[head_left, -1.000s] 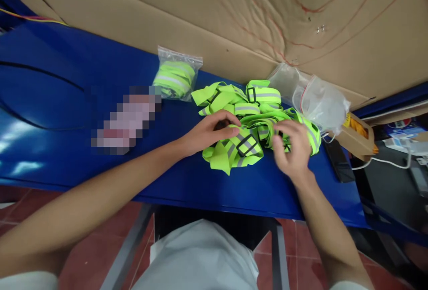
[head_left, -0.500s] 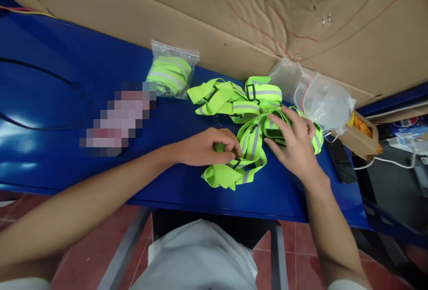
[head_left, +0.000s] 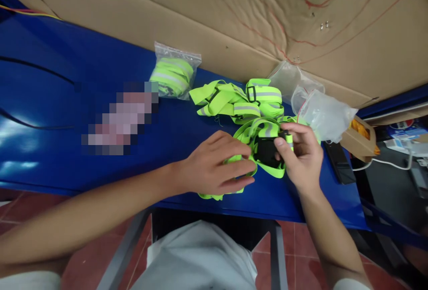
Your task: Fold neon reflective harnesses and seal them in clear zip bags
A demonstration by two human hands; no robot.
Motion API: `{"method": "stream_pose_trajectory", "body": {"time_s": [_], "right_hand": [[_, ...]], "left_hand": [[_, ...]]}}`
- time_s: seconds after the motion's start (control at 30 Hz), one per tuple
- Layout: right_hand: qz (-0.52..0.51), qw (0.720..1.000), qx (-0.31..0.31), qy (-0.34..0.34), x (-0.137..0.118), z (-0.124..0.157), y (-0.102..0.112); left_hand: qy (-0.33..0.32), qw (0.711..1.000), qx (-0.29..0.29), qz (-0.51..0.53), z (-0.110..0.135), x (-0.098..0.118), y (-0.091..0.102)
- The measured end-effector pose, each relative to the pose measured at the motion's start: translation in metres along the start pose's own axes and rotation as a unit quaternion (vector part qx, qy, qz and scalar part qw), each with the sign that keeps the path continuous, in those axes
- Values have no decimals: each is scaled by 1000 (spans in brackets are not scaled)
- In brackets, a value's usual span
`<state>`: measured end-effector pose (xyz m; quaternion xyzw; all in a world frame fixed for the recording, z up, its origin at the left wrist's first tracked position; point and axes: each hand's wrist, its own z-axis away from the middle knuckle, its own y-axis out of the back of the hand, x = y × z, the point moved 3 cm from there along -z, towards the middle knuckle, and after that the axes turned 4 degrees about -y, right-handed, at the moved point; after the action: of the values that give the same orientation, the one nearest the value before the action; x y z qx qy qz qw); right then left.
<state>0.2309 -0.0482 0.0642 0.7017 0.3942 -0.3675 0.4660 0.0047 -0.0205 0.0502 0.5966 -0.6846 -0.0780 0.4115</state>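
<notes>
My right hand (head_left: 303,158) pinches a neon-yellow reflective strap (head_left: 275,170) between thumb and fingers, close to a black buckle piece at its edge. A dark black part (head_left: 265,151) shows inside the strap's loop. To its left, my left hand (head_left: 219,164) lies over the same tangle of straps, fingers stretched and a little apart; what is under its palm is hidden. Behind both hands rests another bundle of reflective straps (head_left: 264,95) with black buckles. A clear zip bag (head_left: 174,76) holding a coiled reflective strap stands farther left, near the cardboard wall.
Empty clear plastic bags (head_left: 326,111) lie at the back right of the blue table (head_left: 110,174). A black phone (head_left: 340,163) and an open cardboard box (head_left: 359,140) are at the right edge. A blurred-out item (head_left: 123,118) and black cables (head_left: 36,125) lie at left.
My right hand has drawn back toward me and closed on a strap, lifting its loop. My left hand has uncurled its fingers and spread over the straps.
</notes>
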Motion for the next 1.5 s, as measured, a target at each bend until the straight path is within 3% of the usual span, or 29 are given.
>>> {"method": "stream_pose_trajectory", "body": {"time_s": [0.07,0.17,0.23,0.3,0.4,0.6,0.7,0.77,0.83,0.9,1.0,1.23,1.37,1.5], "right_hand": [[-60,992,-101,-48,1,-1,-9],[-120,962,-217,-114,3,-1,-16],[-146,941,-265,-152,5,0,-15],[-150,931,-286,-168,4,1,-12],[-117,944,-274,-140,0,4,-9],[-45,967,-248,-30,-9,15,-16],[53,972,-210,86,-15,16,-17],[166,950,-179,193,-20,15,-17],[270,913,-163,259,-21,14,-18],[339,887,-159,269,-18,12,-20],[374,876,-155,261,-11,11,-21],[399,850,-137,317,-7,14,-24],[412,838,-133,332,-5,13,-27],[450,810,-119,356,-16,10,-31]], "left_hand": [[-18,999,-20,-44,1,3,-3],[-48,991,11,-123,0,2,-5],[-77,985,44,-147,-1,0,-4],[-103,981,39,-159,-1,1,-3],[-138,971,3,-197,-2,5,-1],[-145,954,-31,-259,-4,7,3],[-137,965,-17,-222,-3,4,0],[-107,977,2,-186,-3,1,-1],[-68,984,9,-163,-2,-3,-2],[-40,987,7,-154,-3,-5,-2],[-24,987,-6,-161,-4,-7,0],[-67,981,-43,-179,-8,-9,2],[-90,951,-83,-285,-9,-8,2],[-127,923,-47,-359,-12,-3,8]]}}
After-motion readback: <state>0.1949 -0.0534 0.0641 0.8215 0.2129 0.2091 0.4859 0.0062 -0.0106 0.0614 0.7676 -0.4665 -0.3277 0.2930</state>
